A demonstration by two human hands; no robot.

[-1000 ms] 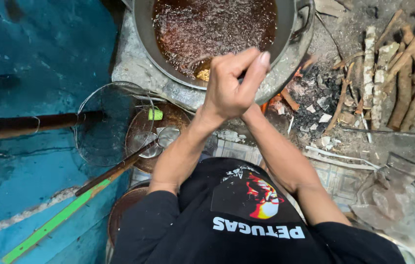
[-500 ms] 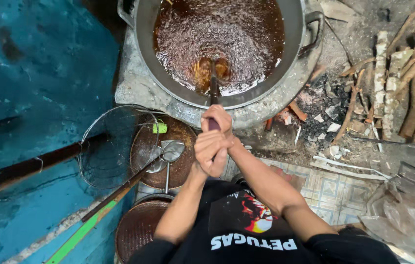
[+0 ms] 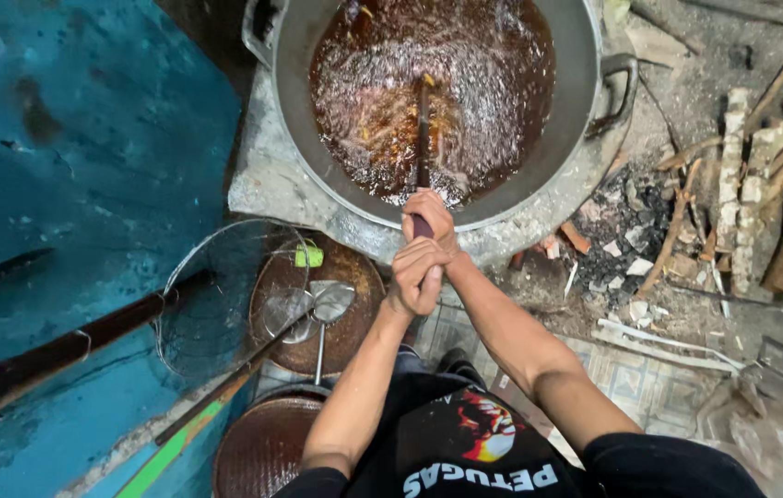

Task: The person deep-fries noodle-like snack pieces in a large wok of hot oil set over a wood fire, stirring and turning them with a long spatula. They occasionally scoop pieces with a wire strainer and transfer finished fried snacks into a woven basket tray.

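At top centre a wide metal wok (image 3: pixel 585 55) of bubbling dark oil sits on a grey stove block (image 3: pixel 262 180). Firewood (image 3: pixel 778 212) crowds the right edge, a blue wall (image 3: pixel 69 138) the left. The left hand (image 3: pixel 416 275) and right hand (image 3: pixel 432 214) are both clamped on the stirring handle (image 3: pixel 423 129).
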